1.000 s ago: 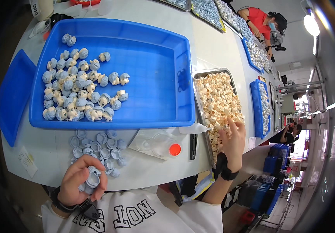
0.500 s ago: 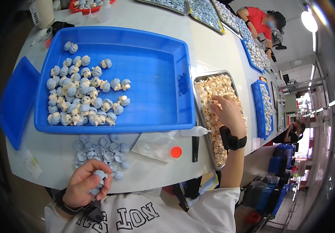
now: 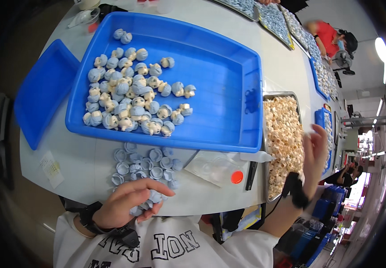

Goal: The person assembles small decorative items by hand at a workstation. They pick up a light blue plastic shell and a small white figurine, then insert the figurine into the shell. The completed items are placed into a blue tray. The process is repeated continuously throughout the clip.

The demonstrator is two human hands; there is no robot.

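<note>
My left hand (image 3: 128,203), at the near edge of the table, is closed around several pale blue hair-shaped caps (image 3: 156,196). Just beyond it lies a loose group of similar blue caps (image 3: 147,164). My right hand (image 3: 316,154) is raised by the right side of a metal tray (image 3: 266,190) full of small cream doll-face pieces (image 3: 284,143). Its fingers are curled together and blurred; what sits at their tips is too smeared to make out. A large blue bin (image 3: 219,85) holds many little doll heads (image 3: 130,96), cream with blue hair, gathered toward its left side.
A white squeeze bottle (image 3: 257,157), a clear container with a red cap (image 3: 236,177) and a black pen (image 3: 251,175) lie between bin and tray. An empty blue bin (image 3: 45,96) leans at the left. Farther off, a person in red (image 3: 327,38) sits by filled trays.
My right hand has lifted from among the face pieces and moved right, past the tray's edge. My left hand, still holding blue caps, appears farther right; the whole view has shifted.
</note>
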